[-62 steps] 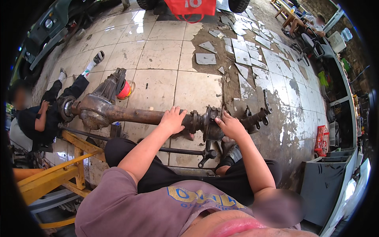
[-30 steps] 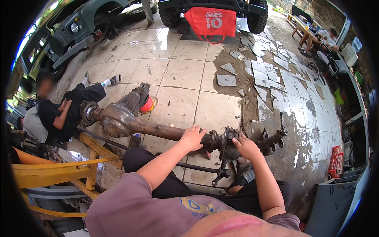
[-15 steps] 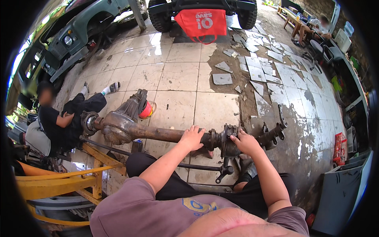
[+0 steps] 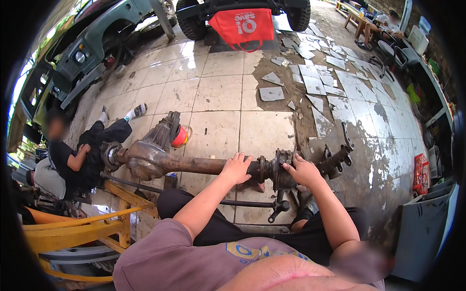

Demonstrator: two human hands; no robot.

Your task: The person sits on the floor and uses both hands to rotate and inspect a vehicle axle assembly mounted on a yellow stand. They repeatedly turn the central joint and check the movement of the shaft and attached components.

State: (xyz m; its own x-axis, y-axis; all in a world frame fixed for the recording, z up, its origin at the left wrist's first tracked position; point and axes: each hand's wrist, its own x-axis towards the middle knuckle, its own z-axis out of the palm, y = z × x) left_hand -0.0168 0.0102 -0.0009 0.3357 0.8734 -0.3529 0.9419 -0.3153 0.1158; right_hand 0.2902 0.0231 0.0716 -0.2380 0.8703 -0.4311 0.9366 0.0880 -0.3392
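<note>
A long steel axle (image 4: 199,165) stretches across the space in front of the seated person, directly under both hands. The left hand (image 4: 236,168) lies on top of its tube, palm down with the fingers spread, loose rather than clenched. Just beside it, toward the right, the right hand (image 4: 305,173) touches the bolted flange (image 4: 280,162), thumb on the near side and fingertips reaching over the far edge; whether it grasps firmly or only rests there, I cannot tell.

The axle's tube is round and smooth, brown with rust and grime. Toward the left it swells into a bulbous differential housing (image 4: 147,158), dull grey metal with a ribbed snout angled away from the person. Past the right hand it carries on as a dark, knobbly end piece (image 4: 335,162) with a curved arm standing up from it. A slim black rod (image 4: 242,203) runs along the near side, ending in a ringed joint below the flange.

Beyond the housing, a round red tin (image 4: 179,137) stands on the floor (image 4: 213,131), whose glossy cream tiles give way to bare earth and broken grey slabs; the tin's contents are hidden. A red plastic crate (image 4: 421,174) sits at far right, its contents too small to make out. A yellow metal frame (image 4: 87,234) fills the lower left, near a seated co-worker (image 4: 68,162) in dark clothes.
</note>
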